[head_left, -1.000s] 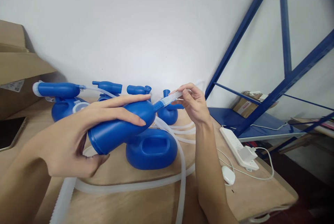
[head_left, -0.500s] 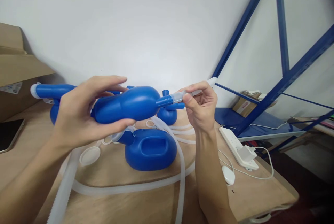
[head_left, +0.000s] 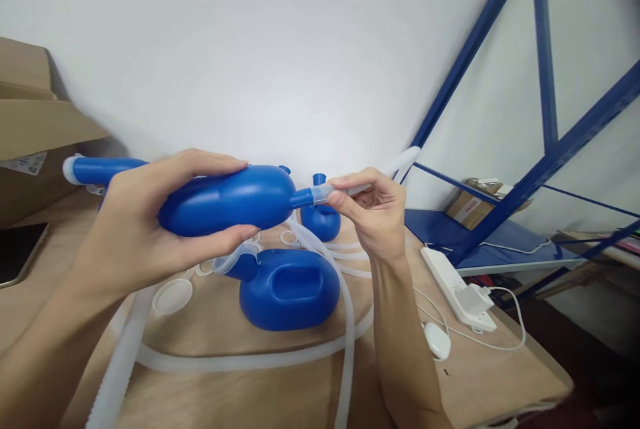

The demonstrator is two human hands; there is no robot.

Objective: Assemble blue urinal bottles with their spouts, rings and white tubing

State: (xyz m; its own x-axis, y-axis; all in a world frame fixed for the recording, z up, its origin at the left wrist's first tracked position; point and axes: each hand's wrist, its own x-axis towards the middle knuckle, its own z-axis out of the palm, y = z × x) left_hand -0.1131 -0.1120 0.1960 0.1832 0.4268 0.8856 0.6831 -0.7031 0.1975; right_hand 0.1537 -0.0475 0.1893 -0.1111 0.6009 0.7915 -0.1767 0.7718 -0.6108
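Note:
My left hand (head_left: 165,215) is wrapped round a blue plastic urinal bottle (head_left: 235,199), held sideways above the table. The bottle's narrow spout points right. A clear tube (head_left: 323,193) sits on the tip of that spout, pinched between the thumb and fingers of my right hand (head_left: 375,209). From there the hose runs on behind the right hand, toward the rack. Below, a second blue urinal bottle (head_left: 290,292) lies on the table, its neck toward the left with a translucent cap piece on it.
More blue bottles (head_left: 320,219) stand near the wall. A translucent hose (head_left: 240,360) loops across the wooden table (head_left: 225,402). On the right are a power strip (head_left: 450,282), a white earbud case (head_left: 437,341) and a blue rack (head_left: 530,182). On the left are a phone (head_left: 20,249) and a cardboard box (head_left: 50,125).
Both hands have shifted slightly left with the bottle and tube. More of the tube end now covers the spout, and the right hand's grip is closer to the bottle.

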